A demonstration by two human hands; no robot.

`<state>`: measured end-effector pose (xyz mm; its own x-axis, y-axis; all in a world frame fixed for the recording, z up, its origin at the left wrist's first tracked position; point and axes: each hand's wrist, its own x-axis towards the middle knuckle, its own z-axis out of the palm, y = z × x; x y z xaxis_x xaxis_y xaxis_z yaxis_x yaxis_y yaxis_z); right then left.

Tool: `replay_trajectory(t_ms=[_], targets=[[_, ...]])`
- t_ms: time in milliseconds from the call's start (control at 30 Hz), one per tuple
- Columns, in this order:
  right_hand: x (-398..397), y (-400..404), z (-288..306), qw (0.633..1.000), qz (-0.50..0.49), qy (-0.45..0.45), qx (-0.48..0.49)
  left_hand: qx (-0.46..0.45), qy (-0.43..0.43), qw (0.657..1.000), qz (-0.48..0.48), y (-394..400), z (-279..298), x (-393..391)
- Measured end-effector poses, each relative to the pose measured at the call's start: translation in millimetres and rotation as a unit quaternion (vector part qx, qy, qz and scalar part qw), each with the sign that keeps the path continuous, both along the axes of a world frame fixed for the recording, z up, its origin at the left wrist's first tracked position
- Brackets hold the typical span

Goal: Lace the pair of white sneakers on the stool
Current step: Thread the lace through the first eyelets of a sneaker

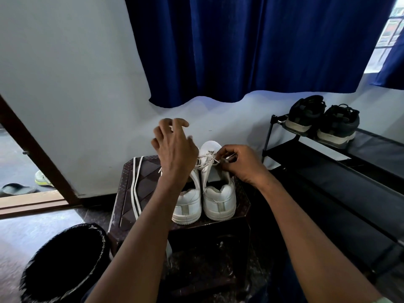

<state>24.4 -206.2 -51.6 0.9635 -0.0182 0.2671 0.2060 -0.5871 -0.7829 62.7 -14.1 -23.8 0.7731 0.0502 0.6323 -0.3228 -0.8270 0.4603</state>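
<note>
Far left, beyond a brown door frame (32,149): a dark sandal (18,189) and a yellow-green shoe (42,178) on the floor outside. Lower left: a round bin lined with a black bag (63,265), just beside the stool. Centre: a dark brown plastic stool (129,178) against a pale wall, carrying the pair of white sneakers side by side, heels toward the camera. On the stool's left part: a loose white lace (136,186), doubled, running front to back and hanging over the near edge. Left sneaker (188,204): front half hidden by the left arm. Left hand (175,147): raised over the left sneaker's toe, fingers spread and loosely bent, gripping nothing that can be seen; a lace end shows just below the wrist, contact not determinable. Right sneaker (218,197): touching the left one, partly laced across the front. Right hand (238,165): at the right sneaker's eyelets, thumb and fingers pinched together on a white threaded lace (209,159). Above: a dark blue curtain (251,47). Right: a black shoe rack (349,171), near the stool, with a pair of dark sneakers (323,121) on its top shelf, heels outward. Far right corner: a strip of window (391,29).
</note>
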Motion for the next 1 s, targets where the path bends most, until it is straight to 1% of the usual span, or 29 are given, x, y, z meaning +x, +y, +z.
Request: replay_trajectory(t_ms=[67,133,167,233,333,400,467,533,600,667,767,800,900,1000], targets=[[-1,1,1,1.000,0.005,-0.004,-0.023,0.045,0.010,0.992,-0.115,2,-3,6],[-2,2,2,0.998,0.014,-0.008,-0.057,0.041,0.054,0.970,-0.232,0,-7,8],[-2,2,2,0.997,0.017,-0.011,-0.068,0.031,0.085,0.959,-0.269,-1,-7,7],[-2,2,3,0.997,0.023,-0.009,-0.074,0.028,0.141,0.943,-0.301,-1,-6,4],[-1,2,2,0.997,0.034,-0.002,-0.067,0.053,0.174,0.944,-0.275,2,-7,5],[0,2,1,0.997,0.037,-0.001,-0.067,0.017,0.197,0.953,-0.229,1,-6,4],[2,2,-2,0.997,0.039,-0.004,-0.070,-0.026,0.189,0.968,-0.162,-4,-5,-1],[4,2,-5,0.997,0.038,-0.007,-0.071,-0.024,0.161,0.980,-0.112,-7,-4,-3],[4,1,-5,0.997,0.036,-0.009,-0.064,-0.030,0.153,0.979,-0.135,-7,-3,-3],[4,1,-4,0.998,0.040,-0.006,-0.045,-0.038,0.193,0.964,-0.178,-4,1,-2],[2,1,-1,0.999,0.042,0.013,-0.008,0.009,0.247,0.948,-0.202,-3,2,1],[1,2,0,0.998,0.048,0.027,0.024,0.020,0.247,0.947,-0.205,-2,3,1],[-5,1,8,0.979,0.052,0.086,0.179,0.044,0.239,0.945,-0.220,2,6,1],[-10,-2,15,0.967,0.050,0.114,0.223,0.044,0.264,0.939,-0.214,1,8,-4]])
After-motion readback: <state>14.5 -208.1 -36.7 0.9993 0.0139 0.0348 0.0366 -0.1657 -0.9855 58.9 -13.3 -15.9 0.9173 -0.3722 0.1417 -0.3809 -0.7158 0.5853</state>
